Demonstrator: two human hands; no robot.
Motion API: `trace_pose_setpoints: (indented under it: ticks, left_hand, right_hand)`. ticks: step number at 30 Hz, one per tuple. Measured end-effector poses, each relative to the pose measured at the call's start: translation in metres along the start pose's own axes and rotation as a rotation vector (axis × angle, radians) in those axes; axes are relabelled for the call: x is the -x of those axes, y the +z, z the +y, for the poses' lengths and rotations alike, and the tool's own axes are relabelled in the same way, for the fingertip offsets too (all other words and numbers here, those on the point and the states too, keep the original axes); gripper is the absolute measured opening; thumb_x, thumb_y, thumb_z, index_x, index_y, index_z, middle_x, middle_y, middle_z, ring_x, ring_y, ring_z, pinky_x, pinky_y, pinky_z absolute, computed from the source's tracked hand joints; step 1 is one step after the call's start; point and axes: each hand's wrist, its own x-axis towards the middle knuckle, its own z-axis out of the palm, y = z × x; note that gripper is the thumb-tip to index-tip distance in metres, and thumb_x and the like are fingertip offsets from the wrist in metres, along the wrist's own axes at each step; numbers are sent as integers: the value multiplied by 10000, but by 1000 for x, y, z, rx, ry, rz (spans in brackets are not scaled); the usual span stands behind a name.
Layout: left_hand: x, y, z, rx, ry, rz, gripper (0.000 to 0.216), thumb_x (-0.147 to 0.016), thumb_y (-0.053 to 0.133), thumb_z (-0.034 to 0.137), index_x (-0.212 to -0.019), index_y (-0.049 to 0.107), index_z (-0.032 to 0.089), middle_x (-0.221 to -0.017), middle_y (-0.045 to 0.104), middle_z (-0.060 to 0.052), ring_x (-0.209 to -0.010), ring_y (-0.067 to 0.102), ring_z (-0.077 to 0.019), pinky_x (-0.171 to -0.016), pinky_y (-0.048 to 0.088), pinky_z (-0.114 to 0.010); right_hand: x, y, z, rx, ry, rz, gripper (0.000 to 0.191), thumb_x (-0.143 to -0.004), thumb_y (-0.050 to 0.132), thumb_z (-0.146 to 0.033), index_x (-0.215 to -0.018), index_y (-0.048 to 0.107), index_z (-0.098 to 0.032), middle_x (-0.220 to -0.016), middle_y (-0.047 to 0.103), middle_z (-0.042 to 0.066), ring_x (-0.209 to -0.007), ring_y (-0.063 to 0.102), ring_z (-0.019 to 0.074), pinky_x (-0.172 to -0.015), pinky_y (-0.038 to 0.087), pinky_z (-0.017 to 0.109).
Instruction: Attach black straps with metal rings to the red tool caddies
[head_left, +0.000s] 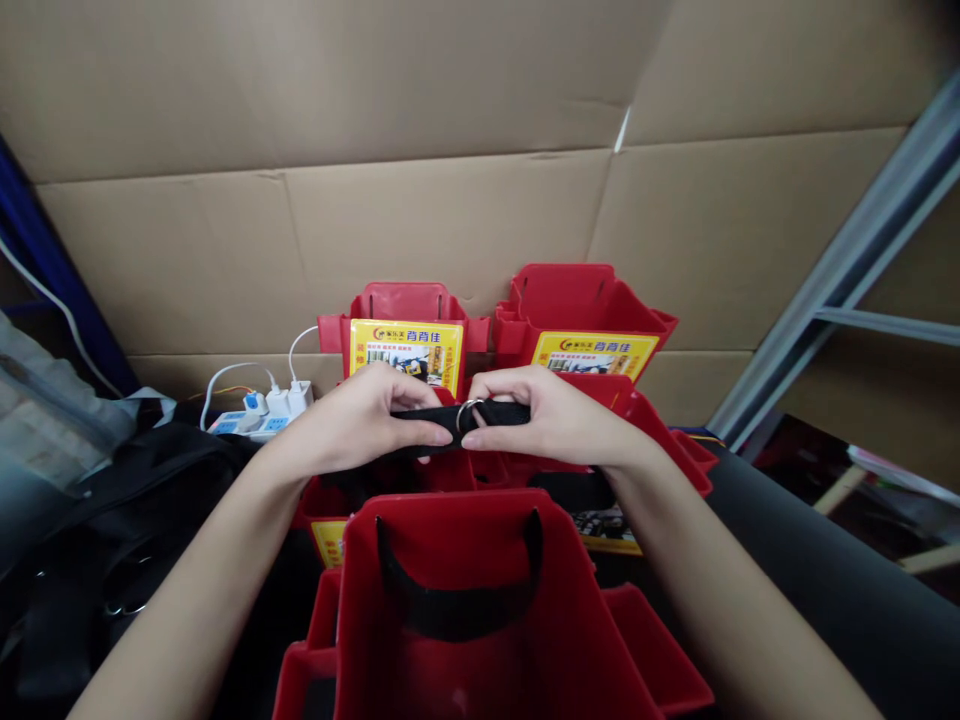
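Both hands pinch a black webbing strap in front of me, stretched level between them. My left hand grips the strap's left part, fingers closed. On the right, my right hand closes on the strap beside its metal ring. Right below stands a red plastic tool box with side pockets. A black strap loop passes through the two slots in its wall and hangs inside. Whether the held strap joins this loop cannot be made out.
More red boxes with yellow labels stand behind, one at back left and another at back right. A power strip with white chargers lies at left. Black straps are heaped at lower left. Cardboard lines the back.
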Motion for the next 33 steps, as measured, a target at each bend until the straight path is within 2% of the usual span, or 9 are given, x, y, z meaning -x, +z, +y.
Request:
trace_pose_setpoints:
  ticks: [3, 7, 11, 15, 17, 20, 24, 29, 33]
  left_hand:
    - [-1, -4, -5, 0, -54, 9, 128, -748, 615, 279, -713, 659, 164, -620, 655, 2, -540, 553, -96, -498, 415, -189]
    - [5, -22, -16, -87, -87, 69, 184, -719, 643, 336, -715, 654, 152, -615, 634, 10, -536, 541, -99, -502, 407, -194]
    - [12, -35, -16, -187, 14, 196, 211, -752, 607, 365, -729, 617, 155, -684, 611, 17, -605, 536, -102, -563, 419, -198]
    - [8, -19, -4, -173, 164, 189, 150, -796, 563, 326, -792, 573, 176, -1028, 628, -35, -979, 561, -171, -894, 415, -288]
    - [2, -3, 1, -180, 235, 131, 105, -797, 559, 282, -781, 562, 179, -1133, 593, -50, -1113, 503, -196, -1000, 340, -335]
    - [-6, 17, 4, -107, 291, 101, 63, -766, 575, 223, -741, 557, 168, -944, 637, -45, -964, 572, -197, -903, 426, -342]
    - [-5, 24, 7, 143, 229, 189, 141, -688, 637, 175, -814, 572, 175, -822, 642, 0, -795, 604, -155, -738, 492, -271]
    - [7, 23, 22, 163, 241, 134, 125, -672, 627, 128, -781, 591, 176, -827, 640, 9, -843, 600, -152, -764, 488, -260]
    - [8, 28, 28, 80, 294, 277, 90, -664, 634, 152, -651, 547, 164, -721, 598, 14, -740, 576, -138, -699, 477, -260]
  right_hand:
    - [-1, -3, 4, -22, 30, 13, 226, -704, 684, -329, -672, 534, -163, -573, 430, -65, -509, 364, 61, -472, 279, 212]
    - [9, -24, 6, 23, 44, 59, 175, -719, 669, -341, -781, 615, -187, -705, 586, -23, -617, 514, 104, -570, 394, 243]
    - [25, -52, 0, 139, -4, 259, 123, -728, 669, -316, -790, 642, -213, -788, 630, 8, -728, 571, 151, -672, 446, 294]
    - [21, -39, -14, -17, -154, 565, 103, -744, 651, -268, -801, 573, -231, -929, 608, 21, -928, 571, 189, -841, 459, 345]
    - [15, -18, -24, -176, -226, 610, 109, -778, 608, -242, -829, 511, -243, -1031, 590, 20, -1045, 543, 192, -923, 432, 366]
    - [9, 12, -38, -386, -250, 451, 75, -838, 507, -232, -847, 435, -249, -1105, 582, 27, -1114, 520, 193, -944, 428, 389]
    - [10, 27, -46, -544, -206, 216, 71, -857, 449, -258, -860, 378, -249, -1091, 593, 48, -1096, 536, 208, -876, 475, 392]
    - [14, 28, -46, -564, -280, 220, 123, -834, 457, -307, -820, 353, -241, -1029, 604, 61, -1090, 532, 236, -855, 471, 427]
    - [21, 24, -51, -521, -330, 164, 65, -853, 458, -236, -817, 404, -236, -1044, 602, 44, -1102, 524, 215, -916, 439, 420]
